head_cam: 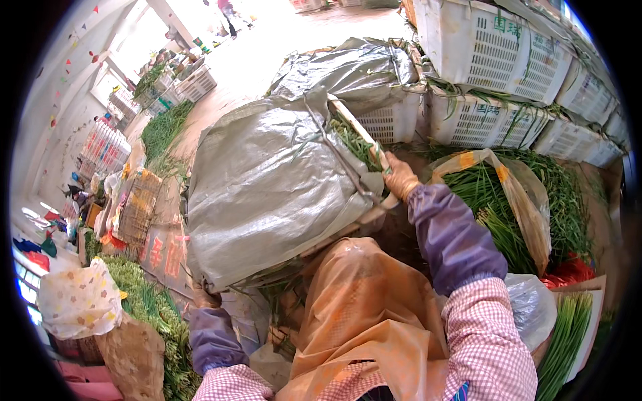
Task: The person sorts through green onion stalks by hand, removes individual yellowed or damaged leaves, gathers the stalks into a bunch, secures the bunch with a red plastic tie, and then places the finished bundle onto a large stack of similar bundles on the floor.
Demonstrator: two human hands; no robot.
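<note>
Before me stands a crate covered by a silver-grey plastic sheet (271, 185), with green stalks showing along its right side. My right hand (399, 178), in a tan glove, is closed around the pale rim of the crate (357, 123) at its right side. A dark metal hook or rod (333, 145) lies on the sheet, its lower end near that hand. My left hand (204, 296) is at the near left corner, partly hidden under the sheet; its fingers cannot be seen. An orange translucent plastic apron (368, 301) covers my lap.
White slatted crates (494, 47) are stacked at the right, above an open plastic bag (526, 210) of green stalks. Trimmed stalks (567, 326) lie at the lower right. A heap of greens (145, 301) lies left. Another covered crate (346, 75) stands beyond; a person (228, 15) is far off.
</note>
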